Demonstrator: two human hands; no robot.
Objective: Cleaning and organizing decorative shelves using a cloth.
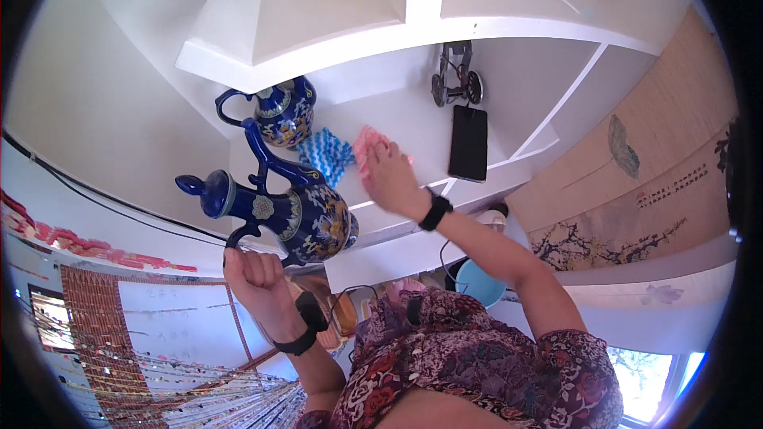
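Observation:
My left hand (258, 282) is closed around the handle of a dark blue ewer (314, 218) with painted gold and white patterns, a long spout and a knobbed lid. The ewer is tilted well over on its side, in front of the white shelf (413, 119). My right hand (392, 179) presses a pink cloth (369, 143) on the shelf, its fingers lying over the cloth. Beside the pink cloth lies a crumpled blue-and-white cloth (326, 156). A second blue ewer (284, 117) of like pattern stands behind it, its top hidden by the upper shelf.
On the shelf's right side are a black phone (468, 143) and a dark wheeled ornament (457, 79). The upper shelf edge (318, 52) overhangs the far side. Below the shelf is a light blue bucket (479, 282). A painted scroll (628, 183) hangs at the right, a bead curtain (175, 373) at the lower left.

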